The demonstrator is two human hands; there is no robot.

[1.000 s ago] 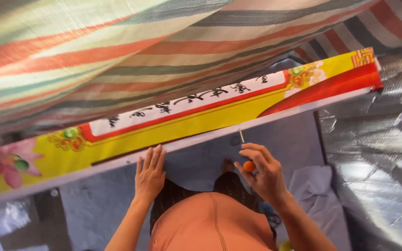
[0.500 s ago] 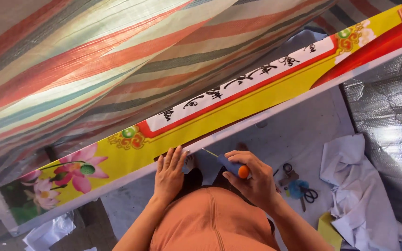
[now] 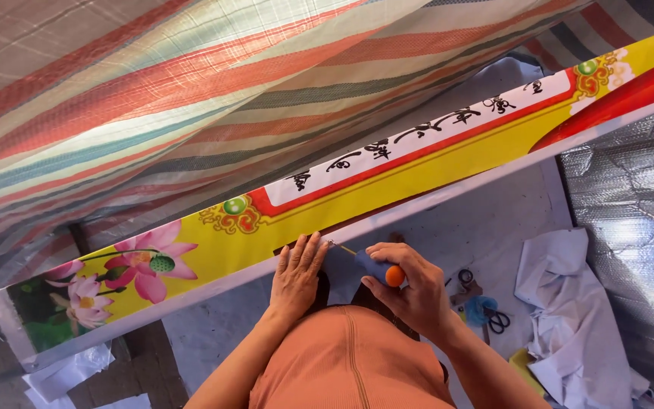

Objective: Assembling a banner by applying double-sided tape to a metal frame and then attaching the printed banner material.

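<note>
You are in a makeshift craft workshop set up under a tent, not in a proper room: a striped woven tarpaulin [image 3: 191, 98] hangs overhead as roof and wall, and silvery foil sheeting [image 3: 630, 227] lines the right side. Around you the grey floor [image 3: 486, 235] is strewn with work litter: scissors [image 3: 493, 318], crumpled white cloth [image 3: 569, 303] and paper scraps [image 3: 77, 371], beside a long printed banner board [image 3: 387, 182] with lotus flowers.

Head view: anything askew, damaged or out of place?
Nothing damaged. The yellow banner runs diagonally, but flat and intact. Left hand presses its lower edge; right hand holds a screwdriver there. Scissors and crumpled white cloth lie loose below.
</note>
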